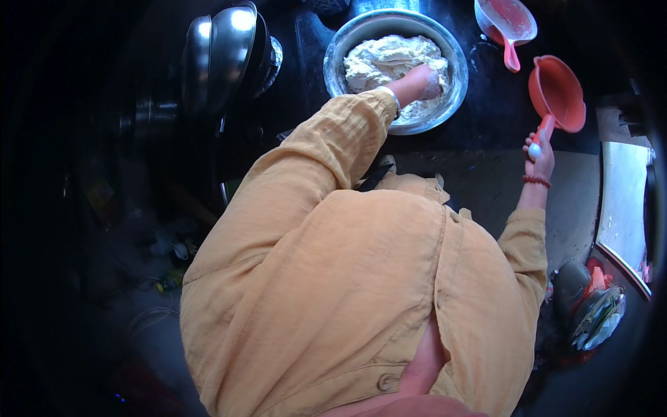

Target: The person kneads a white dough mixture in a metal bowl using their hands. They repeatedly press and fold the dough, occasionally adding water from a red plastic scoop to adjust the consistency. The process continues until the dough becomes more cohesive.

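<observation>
A large metal basin (458,99) stands on the dark countertop, holding a rough, lumpy mass of pale dough (388,57). My left hand (422,86) is pushed into the dough at the right part of the basin; its fingers are hidden. My right hand (539,156) is closed round the handle of a red plastic ladle (557,94), right of the basin. The ladle's bowl faces up and no content can be made out in it. A second red plastic scoop (508,21), dusted with white powder, lies beyond it on the countertop.
Several shiny metal pans or lids (232,52) stand on edge at the left of the countertop. White powder specks lie beside the basin. At the lower right are plastic bags (599,313) near the floor. A cable (153,313) lies on the floor at the left.
</observation>
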The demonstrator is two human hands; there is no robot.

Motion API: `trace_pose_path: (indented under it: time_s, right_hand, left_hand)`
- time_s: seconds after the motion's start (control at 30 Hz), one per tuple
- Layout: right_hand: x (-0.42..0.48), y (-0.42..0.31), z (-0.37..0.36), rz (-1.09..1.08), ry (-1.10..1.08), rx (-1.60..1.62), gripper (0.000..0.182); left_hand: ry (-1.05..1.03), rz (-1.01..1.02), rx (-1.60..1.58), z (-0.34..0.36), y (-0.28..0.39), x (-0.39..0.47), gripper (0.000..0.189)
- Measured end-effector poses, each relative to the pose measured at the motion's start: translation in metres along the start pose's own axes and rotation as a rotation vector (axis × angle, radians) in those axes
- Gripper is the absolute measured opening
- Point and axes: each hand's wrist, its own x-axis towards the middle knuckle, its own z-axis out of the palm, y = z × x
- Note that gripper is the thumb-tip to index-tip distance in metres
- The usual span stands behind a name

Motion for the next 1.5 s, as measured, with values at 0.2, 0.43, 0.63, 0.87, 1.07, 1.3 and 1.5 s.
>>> trace_pose_path:
  time_s: [0.2, 0.43, 0.63, 0.87, 1.07, 1.3, 1.5]
  right_hand:
    - [-0.008, 0.035, -0.005, 0.027, -0.220, 0.305, 0.053]
    - [-0.078, 0.079, 0.068, 0.218, -0.541, 0.000, 0.066]
    - [-0.008, 0.101, 0.157, -0.488, -0.065, -0.594, 0.038]
    - [-0.009, 0.096, 0.161, -0.560, -0.028, -0.689, 0.033]
    - [-0.011, 0.094, 0.160, -0.553, -0.042, -0.698, 0.033]
    - [-0.014, 0.093, 0.162, -0.545, -0.057, -0.695, 0.033]
    - [-0.009, 0.097, 0.158, -0.554, -0.051, -0.696, 0.034]
  left_hand:
    - [-0.070, -0.116, -0.170, 0.017, -0.006, -0.003, 0.021]
    - [0.099, -0.049, -0.293, 0.037, -0.017, -0.013, 0.022]
    - [-0.181, 0.043, -0.136, 0.003, -0.012, -0.035, 0.019]
    - [-0.213, 0.169, -0.069, -0.012, -0.035, -0.089, 0.012]
    - [-0.327, 0.053, 0.023, -0.014, -0.015, -0.081, 0.011]
    - [-0.272, -0.078, 0.387, 0.023, -0.014, -0.041, 0.020]
    - [-0.175, -0.262, -0.045, -0.015, 0.004, -0.027, 0.022]
